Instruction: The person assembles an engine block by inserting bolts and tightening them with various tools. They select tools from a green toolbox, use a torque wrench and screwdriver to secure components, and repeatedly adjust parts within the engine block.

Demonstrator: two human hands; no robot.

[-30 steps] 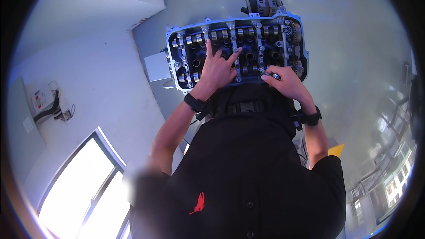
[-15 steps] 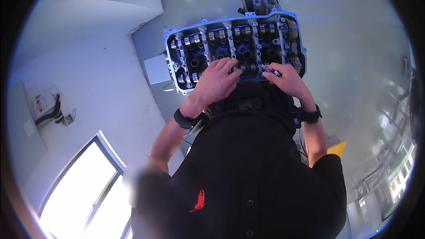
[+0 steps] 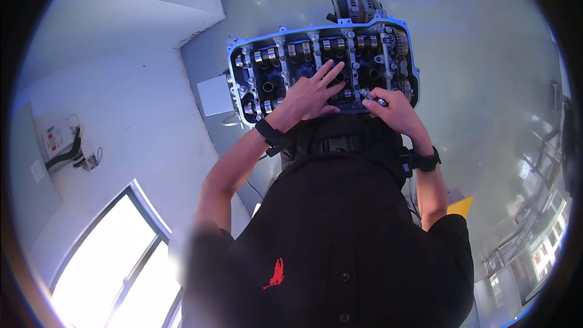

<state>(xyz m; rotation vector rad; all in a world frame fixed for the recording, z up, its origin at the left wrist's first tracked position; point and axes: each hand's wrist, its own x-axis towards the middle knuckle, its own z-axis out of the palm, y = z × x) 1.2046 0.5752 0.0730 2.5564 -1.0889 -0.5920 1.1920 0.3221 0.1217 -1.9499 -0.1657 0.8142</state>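
Note:
An engine cylinder head (image 3: 233, 64) lies before me with its top uncovered, showing rows of camshaft lobes (image 3: 299, 48) and round bores. Over its near middle, my left hand (image 3: 308, 96) is open, the fingers spread and pointing to the far right. Whether the fingertips touch the metal I cannot tell. My right hand (image 3: 392, 109) is closed around a short shiny metal tool (image 3: 365, 93) at the near right part of the head. Fingers cover most of that tool, so its exact kind does not show.
An alternator (image 3: 355, 6) with a yellow ring beside it sits beyond the far right of the cylinder head. A pale box-like plate (image 3: 215, 95) stands at its left end. A white wall rises at left, with a window (image 3: 112, 255). Something yellow (image 3: 460, 207) shows behind my right arm.
My left hand has gone from bent fingers to spread ones, and its wrist has shifted a little right and nearer the head. The right hand stays nearly in place, still gripping the metal tool.

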